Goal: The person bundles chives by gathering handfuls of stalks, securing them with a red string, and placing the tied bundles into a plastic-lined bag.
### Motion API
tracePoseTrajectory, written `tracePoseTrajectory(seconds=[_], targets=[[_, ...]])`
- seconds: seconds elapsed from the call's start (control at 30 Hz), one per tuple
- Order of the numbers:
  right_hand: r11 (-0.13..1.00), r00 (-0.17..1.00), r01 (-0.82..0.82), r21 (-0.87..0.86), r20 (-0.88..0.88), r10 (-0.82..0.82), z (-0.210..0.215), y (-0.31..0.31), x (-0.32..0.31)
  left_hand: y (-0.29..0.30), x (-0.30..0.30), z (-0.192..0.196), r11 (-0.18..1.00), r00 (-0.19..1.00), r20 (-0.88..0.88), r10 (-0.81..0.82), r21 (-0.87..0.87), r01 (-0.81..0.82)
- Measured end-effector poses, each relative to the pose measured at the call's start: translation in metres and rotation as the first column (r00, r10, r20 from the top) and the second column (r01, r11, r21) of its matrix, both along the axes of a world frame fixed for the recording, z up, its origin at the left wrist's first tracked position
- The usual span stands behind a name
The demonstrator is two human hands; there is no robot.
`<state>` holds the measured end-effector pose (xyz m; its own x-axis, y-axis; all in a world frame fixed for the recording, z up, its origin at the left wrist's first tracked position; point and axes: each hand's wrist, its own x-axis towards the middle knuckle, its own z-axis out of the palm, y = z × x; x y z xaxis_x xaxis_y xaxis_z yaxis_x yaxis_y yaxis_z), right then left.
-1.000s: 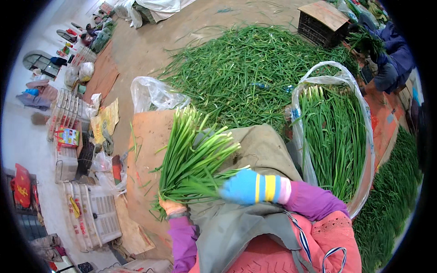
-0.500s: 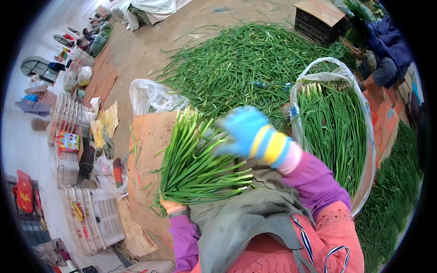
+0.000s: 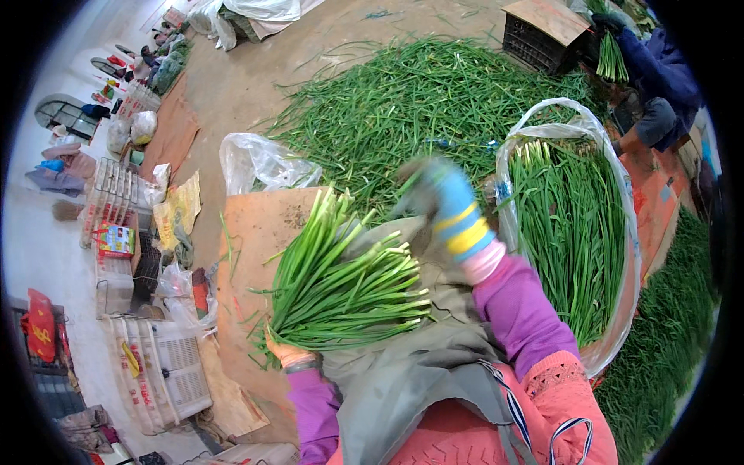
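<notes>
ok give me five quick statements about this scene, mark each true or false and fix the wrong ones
1. The left hand grips a bunch of green stalks. True.
2. The right hand is bare. False: the right hand wears a blue-and-yellow glove.
3. The clear bag to the right is empty. False: the clear bag is full of long green leaves.
4. A flat brown board lies on top of the black crate. True.
5. The pale stalk ends point toward the left hand. False: they point away from it.
</notes>
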<state>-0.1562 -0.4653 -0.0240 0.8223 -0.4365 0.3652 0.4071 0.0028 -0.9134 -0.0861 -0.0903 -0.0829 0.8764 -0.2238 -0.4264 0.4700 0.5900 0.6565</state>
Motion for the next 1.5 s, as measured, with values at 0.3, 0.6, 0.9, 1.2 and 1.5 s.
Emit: tracePoseTrajectory(seconds=[0.3,0.6,0.9,1.2,1.5], targets=[[0.878,0.782,-0.373,-0.301,-0.612,0.122,-0.006,0.021,0.006,-0.016,-0.002,0.011,0.998,0.999,0.005,-0.05,-0.038,0.05],[0.887,0.87,-0.134,0.442,-0.376,0.319,-0.019,0.012,0.004,-0.002,0.0,-0.002,0.997,0.999,0.006,0.043,0.059,-0.044],[0.888,0.801,-0.46,0.014,-0.424,0.422,-0.036,0.021,-0.013,-0.007,0.002,-0.004,0.999,0.998,0.068,-0.007,0.041,0.004],[0.906,0.843,-0.351,0.236,-0.341,0.415,0.011,-0.003,-0.068,-0.007,0.005,-0.001,0.985,0.99,0.031,0.134,0.102,-0.137],[0.989,0.986,0.104,0.104,-0.143,-0.088,-0.005,-0.018,-0.068,0.004,0.016,-0.002,0.995,0.978,0.182,0.103,0.001,-0.105]])
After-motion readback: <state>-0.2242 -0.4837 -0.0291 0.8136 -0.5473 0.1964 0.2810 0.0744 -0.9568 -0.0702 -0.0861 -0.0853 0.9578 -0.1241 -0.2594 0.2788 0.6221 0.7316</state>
